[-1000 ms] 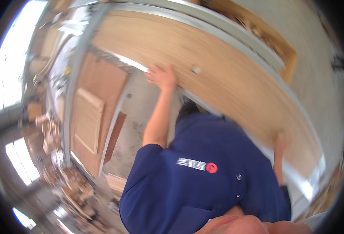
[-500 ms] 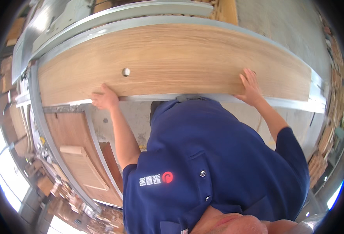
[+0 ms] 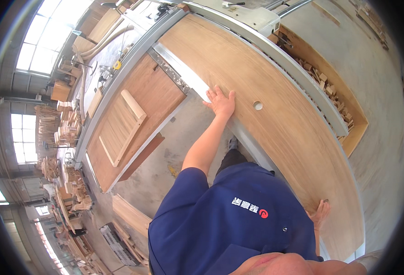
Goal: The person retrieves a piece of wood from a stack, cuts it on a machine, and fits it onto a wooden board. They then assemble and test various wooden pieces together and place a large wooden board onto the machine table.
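A long wood-grain board (image 3: pixel 275 87) lies across a grey metal machine table (image 3: pixel 183 68), running from the upper left to the lower right. One round hole (image 3: pixel 258 106) goes through it. My left hand (image 3: pixel 221 101) rests on the board's near edge with its fingers spread, a short way left of the hole. Farther along the same edge, my right hand (image 3: pixel 320 214) lies on the board with its fingers stretched out. My body hides part of that wrist. A small dark spot shows at its fingertips; I cannot tell what it is.
Beyond the board runs a long grey metal fence (image 3: pixel 298 73). Behind that sits a wooden bin (image 3: pixel 360 121) of offcuts. At left, a small wooden frame panel (image 3: pixel 124 130) lies on a brown wooden surface (image 3: pixel 165 87). Planks (image 3: pixel 131 213) lie on the floor.
My view has turned toward the left, so the board now slants and the windows and offcut bin show. Both hands remain on the board's near edge, the left one with fingers spread wider.
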Available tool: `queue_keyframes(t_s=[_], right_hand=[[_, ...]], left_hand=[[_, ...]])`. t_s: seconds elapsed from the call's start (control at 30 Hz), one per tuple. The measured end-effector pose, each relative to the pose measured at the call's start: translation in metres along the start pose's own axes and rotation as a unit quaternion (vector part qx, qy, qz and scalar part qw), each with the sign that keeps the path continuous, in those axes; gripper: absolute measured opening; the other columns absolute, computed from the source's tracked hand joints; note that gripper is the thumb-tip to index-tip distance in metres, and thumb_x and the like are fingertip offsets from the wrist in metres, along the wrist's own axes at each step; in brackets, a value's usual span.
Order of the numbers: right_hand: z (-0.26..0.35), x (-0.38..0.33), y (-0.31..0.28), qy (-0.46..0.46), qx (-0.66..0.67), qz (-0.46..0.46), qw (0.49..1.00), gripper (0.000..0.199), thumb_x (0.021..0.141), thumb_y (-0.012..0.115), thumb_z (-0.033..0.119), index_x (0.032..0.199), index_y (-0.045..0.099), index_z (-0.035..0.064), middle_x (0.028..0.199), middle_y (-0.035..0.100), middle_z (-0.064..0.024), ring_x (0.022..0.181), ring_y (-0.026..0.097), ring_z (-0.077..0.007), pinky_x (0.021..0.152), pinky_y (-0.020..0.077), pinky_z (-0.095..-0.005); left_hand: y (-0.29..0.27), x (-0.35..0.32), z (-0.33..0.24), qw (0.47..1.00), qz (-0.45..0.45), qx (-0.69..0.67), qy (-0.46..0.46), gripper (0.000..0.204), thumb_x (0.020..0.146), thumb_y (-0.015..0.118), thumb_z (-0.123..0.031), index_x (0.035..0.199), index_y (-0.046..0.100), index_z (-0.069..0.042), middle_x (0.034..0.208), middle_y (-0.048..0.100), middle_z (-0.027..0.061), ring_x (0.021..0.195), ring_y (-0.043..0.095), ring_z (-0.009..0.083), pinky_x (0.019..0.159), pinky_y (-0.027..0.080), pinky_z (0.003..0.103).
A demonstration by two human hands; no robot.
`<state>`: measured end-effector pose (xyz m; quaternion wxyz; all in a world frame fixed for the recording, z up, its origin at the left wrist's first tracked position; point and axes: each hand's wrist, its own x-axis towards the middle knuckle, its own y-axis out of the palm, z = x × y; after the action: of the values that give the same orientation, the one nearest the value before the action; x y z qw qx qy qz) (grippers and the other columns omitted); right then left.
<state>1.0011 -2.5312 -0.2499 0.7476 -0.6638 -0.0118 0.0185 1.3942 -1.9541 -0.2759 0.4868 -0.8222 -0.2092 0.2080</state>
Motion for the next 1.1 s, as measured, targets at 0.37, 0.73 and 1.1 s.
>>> queue_keyframes(t_s=[0.37, 0.73, 1.1], right_hand=[[0.013, 0.034, -0.002, 0.045, -0.014, 0.001, 0.999, 0.099, 0.062, 0.091, 0.036, 0.145, 0.051, 0.0015, 0.137, 0.051, -0.0201, 0.134, 0.043, -0.0459, 0.120, 0.0315, -0.0596], [0.013, 0.045, 0.000, 0.045, -0.005, -0.005, 0.999, 0.098, 0.060, 0.092, 0.033, 0.144, 0.053, 0.0023, 0.136, 0.050, -0.0182, 0.135, 0.042, -0.0464, 0.119, 0.0330, -0.0594], [0.020, 0.048, 0.002, 0.038, -0.031, -0.003, 0.999, 0.100, 0.064, 0.091, 0.037, 0.147, 0.050, 0.0010, 0.137, 0.049, -0.0196, 0.138, 0.039, -0.0489, 0.119, 0.0324, -0.0601]], left_hand=[[0.014, 0.032, -0.024, 1.000, -0.023, -0.004, -0.001, 0.089, 0.097, 0.054, -0.058, 0.161, 0.029, -0.001, 0.167, 0.020, 0.0307, 0.160, 0.006, 0.0398, 0.123, -0.007, 0.065], [0.021, 0.042, -0.026, 0.998, -0.055, -0.013, -0.011, 0.087, 0.096, 0.059, -0.056, 0.160, 0.033, -0.003, 0.165, 0.025, 0.0302, 0.159, 0.012, 0.0382, 0.124, -0.006, 0.064], [0.021, 0.046, -0.007, 0.998, -0.050, -0.041, 0.007, 0.096, 0.092, 0.065, -0.057, 0.159, 0.032, 0.002, 0.164, 0.027, 0.0309, 0.158, 0.013, 0.0396, 0.125, -0.003, 0.061]])
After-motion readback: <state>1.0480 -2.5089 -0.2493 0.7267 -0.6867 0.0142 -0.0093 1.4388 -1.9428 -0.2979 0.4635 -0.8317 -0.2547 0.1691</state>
